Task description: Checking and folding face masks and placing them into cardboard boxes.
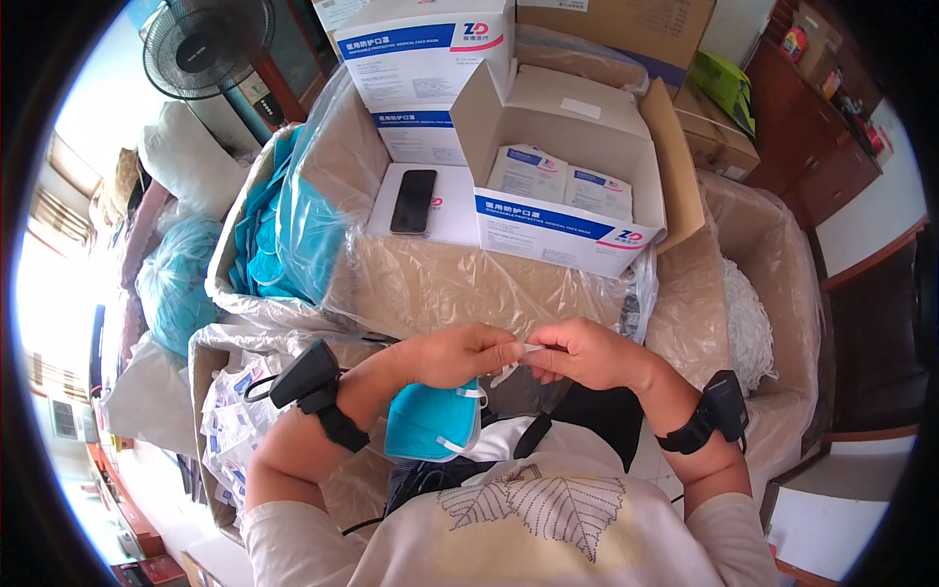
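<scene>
A blue folded face mask (430, 421) with white ear loops hangs just below my left hand (460, 354), close to my lap. My left hand is closed, thumb and fingers pressed together on the mask's white strap. Facing it, my right hand (587, 352) pinches a thin white strip (529, 350) that stretches between both hands. A short white end dangles under the fingertips. Whether the strip belongs to the mask's loop is partly hidden by my fingers.
Ahead stands an open white carton (558, 240) with packaged masks inside. Beside it a black phone (414, 202) lies on a white box. Left are plastic-lined boxes of blue masks (264, 245) and wrapped packets (235, 421); right, a lined box holds white straps (748, 333).
</scene>
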Available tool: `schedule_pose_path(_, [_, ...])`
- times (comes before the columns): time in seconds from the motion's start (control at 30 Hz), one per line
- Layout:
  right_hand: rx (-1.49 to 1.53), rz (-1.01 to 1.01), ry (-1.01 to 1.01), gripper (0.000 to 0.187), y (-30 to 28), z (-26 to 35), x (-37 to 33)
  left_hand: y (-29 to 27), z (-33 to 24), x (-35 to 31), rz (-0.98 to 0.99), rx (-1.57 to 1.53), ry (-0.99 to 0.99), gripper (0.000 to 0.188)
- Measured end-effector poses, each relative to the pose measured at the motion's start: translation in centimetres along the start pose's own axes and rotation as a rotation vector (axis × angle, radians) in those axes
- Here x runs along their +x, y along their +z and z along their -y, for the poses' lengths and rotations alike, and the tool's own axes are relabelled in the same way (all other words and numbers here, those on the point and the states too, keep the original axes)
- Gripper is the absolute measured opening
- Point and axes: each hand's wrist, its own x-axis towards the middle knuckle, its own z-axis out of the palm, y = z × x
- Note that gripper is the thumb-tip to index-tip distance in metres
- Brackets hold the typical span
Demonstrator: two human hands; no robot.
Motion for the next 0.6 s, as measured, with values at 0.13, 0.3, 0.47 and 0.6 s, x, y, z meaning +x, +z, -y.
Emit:
schedule_pose_path(0.13, [-0.045, -0.012, 0.009, 0.022, 0.3, 0.7, -0.1, -0.1, 0.3, -0.1, 0.014, 0.085, -0.01, 0.04])
schedule_pose_path(0.3, [-0.193, 0.045, 0.018, 0.024, 0.7, 0.0, -0.2, -0.3, 0.5, -0.3, 0.001, 0.138, 0.051, 0.038])
schedule_pose_path(0.47, [-0.24, 0.161, 0.021, 0.026, -0.4, 1.0, -3.5, -1.4, -0.2, -3.0, 0.1, 0.216, 0.058, 0.036])
schedule_pose_path(0.6, [-0.217, 0.23, 0.057, 0.026, -1.0, 1.7, -5.1, -0.9, -0.9, -3.9, 0.106, 0.205, 0.06, 0.036])
